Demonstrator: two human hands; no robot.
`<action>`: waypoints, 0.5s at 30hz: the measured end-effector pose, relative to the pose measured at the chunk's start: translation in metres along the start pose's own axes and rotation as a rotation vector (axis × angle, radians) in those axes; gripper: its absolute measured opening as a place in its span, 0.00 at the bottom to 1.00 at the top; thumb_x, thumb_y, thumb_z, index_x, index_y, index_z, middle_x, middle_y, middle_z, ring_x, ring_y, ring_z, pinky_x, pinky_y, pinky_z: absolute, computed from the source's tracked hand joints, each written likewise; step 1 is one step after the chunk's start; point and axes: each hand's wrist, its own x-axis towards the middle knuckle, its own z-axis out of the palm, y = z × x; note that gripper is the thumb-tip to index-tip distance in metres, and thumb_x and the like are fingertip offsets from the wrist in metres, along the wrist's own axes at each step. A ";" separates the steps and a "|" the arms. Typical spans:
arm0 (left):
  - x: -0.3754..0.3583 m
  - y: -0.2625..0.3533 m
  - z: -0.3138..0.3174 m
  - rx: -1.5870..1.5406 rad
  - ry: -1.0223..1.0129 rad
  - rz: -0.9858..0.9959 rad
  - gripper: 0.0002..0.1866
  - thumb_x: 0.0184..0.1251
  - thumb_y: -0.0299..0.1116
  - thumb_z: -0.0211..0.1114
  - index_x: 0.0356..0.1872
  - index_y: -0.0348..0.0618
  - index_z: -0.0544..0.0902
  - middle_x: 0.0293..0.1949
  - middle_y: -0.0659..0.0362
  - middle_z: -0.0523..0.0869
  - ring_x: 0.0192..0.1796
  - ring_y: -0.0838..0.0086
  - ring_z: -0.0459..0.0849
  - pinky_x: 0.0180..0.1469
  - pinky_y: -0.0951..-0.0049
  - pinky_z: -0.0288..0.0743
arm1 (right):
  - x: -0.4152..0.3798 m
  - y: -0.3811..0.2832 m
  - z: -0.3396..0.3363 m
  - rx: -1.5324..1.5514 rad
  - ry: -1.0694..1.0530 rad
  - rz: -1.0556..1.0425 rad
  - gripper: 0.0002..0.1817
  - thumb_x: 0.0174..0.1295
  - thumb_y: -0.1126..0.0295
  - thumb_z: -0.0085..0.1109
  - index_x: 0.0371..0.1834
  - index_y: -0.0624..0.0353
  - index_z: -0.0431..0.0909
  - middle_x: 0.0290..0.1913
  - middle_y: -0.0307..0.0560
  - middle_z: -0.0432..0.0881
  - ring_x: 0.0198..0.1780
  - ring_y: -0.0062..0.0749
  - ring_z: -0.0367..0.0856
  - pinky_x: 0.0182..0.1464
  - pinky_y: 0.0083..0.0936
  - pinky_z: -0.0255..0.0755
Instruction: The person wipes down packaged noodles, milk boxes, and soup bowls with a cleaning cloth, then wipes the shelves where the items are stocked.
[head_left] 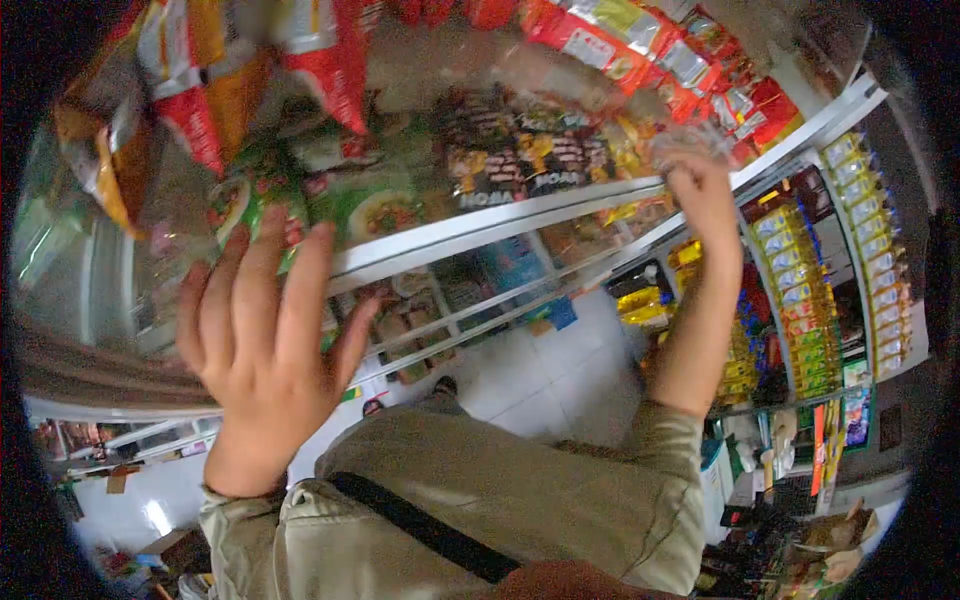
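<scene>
My left hand [262, 325] is stretched out over the shelf's left part, fingers spread and holding nothing. Just beyond its fingertips lie green packets [375, 212] with food pictures. At the shelf's front rail [500, 222], my right hand [703, 190] is closed, fingers curled at blurred, crinkled clear plastic [690, 145]; what exactly it grips cannot be made out. Yellow packets [628, 150] lie left of that hand, and black packets [545, 160] are stacked farther left. Red packets [745, 105] lie behind it.
Red and orange bags [195, 90] hang at the upper left. Lower shelves hold more packets [410, 325]. On the right, racks carry rows of yellow bottles [795, 290]. White floor tiles [540, 370] show below. Boxes and clutter [820, 550] fill the lower right.
</scene>
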 end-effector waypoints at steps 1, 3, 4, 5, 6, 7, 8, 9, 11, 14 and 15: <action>0.000 0.000 0.000 0.012 0.003 0.004 0.24 0.54 0.49 0.58 0.49 0.47 0.76 0.50 0.55 0.76 0.49 0.63 0.74 0.55 0.62 0.59 | -0.005 -0.012 0.000 -0.007 0.024 0.004 0.12 0.47 0.70 0.52 0.34 0.60 0.80 0.39 0.51 0.80 0.47 0.39 0.76 0.53 0.29 0.66; 0.001 0.002 0.000 0.043 -0.013 -0.001 0.25 0.54 0.50 0.57 0.50 0.46 0.76 0.51 0.55 0.76 0.50 0.63 0.74 0.56 0.62 0.58 | -0.004 -0.008 -0.001 0.038 -0.007 0.009 0.13 0.46 0.71 0.53 0.37 0.59 0.80 0.42 0.52 0.79 0.48 0.41 0.76 0.53 0.29 0.65; 0.001 0.004 0.002 0.063 0.009 -0.003 0.25 0.54 0.51 0.57 0.50 0.46 0.76 0.51 0.54 0.76 0.52 0.63 0.73 0.57 0.62 0.57 | -0.002 0.000 -0.004 0.040 -0.026 0.002 0.14 0.46 0.71 0.53 0.37 0.59 0.80 0.42 0.53 0.79 0.48 0.41 0.76 0.53 0.29 0.65; -0.001 0.004 0.004 0.087 0.016 -0.011 0.25 0.55 0.51 0.56 0.50 0.46 0.75 0.51 0.54 0.76 0.52 0.63 0.73 0.58 0.61 0.57 | 0.002 0.017 -0.009 0.017 -0.035 0.023 0.14 0.46 0.71 0.54 0.38 0.59 0.80 0.42 0.53 0.79 0.48 0.42 0.76 0.53 0.29 0.65; -0.004 0.003 0.006 0.115 0.013 -0.010 0.25 0.56 0.52 0.55 0.50 0.46 0.75 0.51 0.54 0.76 0.53 0.63 0.73 0.58 0.61 0.56 | 0.007 0.037 -0.012 0.004 -0.046 0.054 0.14 0.46 0.70 0.54 0.38 0.58 0.80 0.42 0.54 0.79 0.48 0.43 0.76 0.53 0.29 0.66; -0.005 0.002 0.006 0.116 0.008 -0.002 0.26 0.57 0.53 0.53 0.50 0.46 0.75 0.51 0.54 0.76 0.54 0.62 0.72 0.59 0.60 0.56 | 0.009 0.058 -0.013 0.000 -0.061 0.093 0.14 0.47 0.70 0.55 0.39 0.58 0.80 0.41 0.54 0.79 0.48 0.43 0.76 0.52 0.30 0.66; -0.006 0.001 0.007 0.120 0.000 0.004 0.27 0.58 0.55 0.51 0.50 0.45 0.75 0.51 0.53 0.76 0.54 0.62 0.72 0.59 0.59 0.55 | 0.010 0.081 -0.017 -0.060 -0.078 0.181 0.14 0.47 0.69 0.55 0.39 0.57 0.80 0.41 0.54 0.79 0.46 0.44 0.76 0.51 0.31 0.67; -0.009 0.001 0.008 0.152 -0.003 -0.003 0.30 0.60 0.58 0.43 0.49 0.44 0.75 0.51 0.52 0.76 0.54 0.60 0.72 0.60 0.58 0.56 | 0.016 0.107 -0.023 -0.118 -0.096 0.260 0.14 0.48 0.68 0.56 0.39 0.57 0.80 0.40 0.55 0.79 0.45 0.45 0.77 0.50 0.31 0.68; -0.010 0.000 0.013 0.162 0.040 -0.027 0.32 0.63 0.58 0.34 0.47 0.41 0.76 0.49 0.51 0.77 0.52 0.58 0.73 0.59 0.57 0.57 | 0.030 0.171 -0.028 -0.223 -0.117 0.322 0.15 0.49 0.68 0.55 0.40 0.58 0.79 0.36 0.55 0.80 0.41 0.43 0.78 0.46 0.31 0.69; -0.019 -0.010 0.029 0.183 0.171 -0.033 0.29 0.65 0.51 0.34 0.45 0.39 0.77 0.47 0.51 0.79 0.50 0.58 0.75 0.57 0.58 0.59 | 0.058 0.260 -0.033 -0.362 -0.160 0.315 0.16 0.50 0.69 0.52 0.42 0.62 0.77 0.30 0.56 0.80 0.35 0.39 0.80 0.41 0.31 0.71; -0.023 -0.015 0.035 0.191 0.219 -0.039 0.28 0.66 0.49 0.34 0.45 0.39 0.77 0.46 0.51 0.79 0.49 0.58 0.76 0.57 0.58 0.60 | 0.067 0.275 -0.035 -0.395 -0.202 0.345 0.16 0.50 0.68 0.52 0.42 0.62 0.77 0.31 0.57 0.80 0.35 0.41 0.80 0.41 0.32 0.71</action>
